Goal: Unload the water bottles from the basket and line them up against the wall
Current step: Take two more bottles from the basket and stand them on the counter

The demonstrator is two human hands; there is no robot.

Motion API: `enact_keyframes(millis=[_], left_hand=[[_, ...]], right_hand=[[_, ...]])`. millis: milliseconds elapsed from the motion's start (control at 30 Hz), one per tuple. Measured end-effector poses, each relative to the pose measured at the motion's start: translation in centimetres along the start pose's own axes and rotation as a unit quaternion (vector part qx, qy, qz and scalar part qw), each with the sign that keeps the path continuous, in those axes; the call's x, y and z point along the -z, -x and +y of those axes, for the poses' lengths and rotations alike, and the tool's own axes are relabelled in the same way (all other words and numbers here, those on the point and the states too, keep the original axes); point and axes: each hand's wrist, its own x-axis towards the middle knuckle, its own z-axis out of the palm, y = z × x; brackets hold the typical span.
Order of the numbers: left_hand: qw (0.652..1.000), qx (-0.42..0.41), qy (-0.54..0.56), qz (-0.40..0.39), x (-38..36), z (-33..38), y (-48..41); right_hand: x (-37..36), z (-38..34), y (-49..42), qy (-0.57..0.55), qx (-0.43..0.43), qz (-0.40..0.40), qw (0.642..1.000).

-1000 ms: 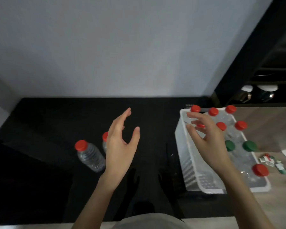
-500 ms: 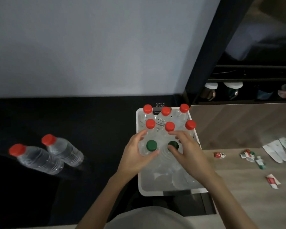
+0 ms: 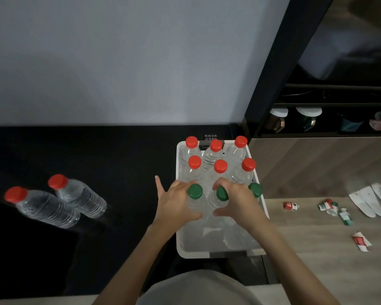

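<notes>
Gripping two bottles inside the white basket (image 3: 216,254), one per hand. In the left hand (image 3: 174,203): near-left green-capped bottle (image 3: 195,192), thumb on the near side, fingers wrapped round the far side, one finger sticking out to the left. In the right hand (image 3: 238,203): middle green-capped bottle (image 3: 221,194), same wrap-around hold just below the cap. Both upright and down in the basket, near row. Just to the right, a third green-capped bottle (image 3: 255,189), mostly hidden behind the right hand. Behind those, six red-capped bottles (image 3: 220,166) upright in two rows of three. Basket sitting on the black counter (image 3: 119,161), far end near the wall (image 3: 119,62). Off to the left on the counter, two loose red-capped bottles (image 3: 79,198) standing side by side, apart from the wall. Torn label scraps (image 3: 327,205) on the wooden surface (image 3: 306,249) to the right.
</notes>
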Motion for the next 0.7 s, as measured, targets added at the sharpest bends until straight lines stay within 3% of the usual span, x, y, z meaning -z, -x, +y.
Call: enact_keyframes(millis=[233, 433, 700], left_hand=[[0.998, -0.035, 0.055, 0.026, 0.1, -0.6, -0.4], [0.995, -0.044, 0.072, 0.046, 0.5, -0.5, 0.2], [0.98, -0.037, 0.15, 0.129, 5.7, 1.8, 1.9]], right_hand=[[-0.4, 0.5, 0.0, -0.105, 0.019, 0.062, 0.992], [-0.3, 0.8, 0.6, -0.11, 0.027, 0.085, 0.99], [4.4, -3.6, 1.9, -0.15, 0.121, 0.206, 0.959]])
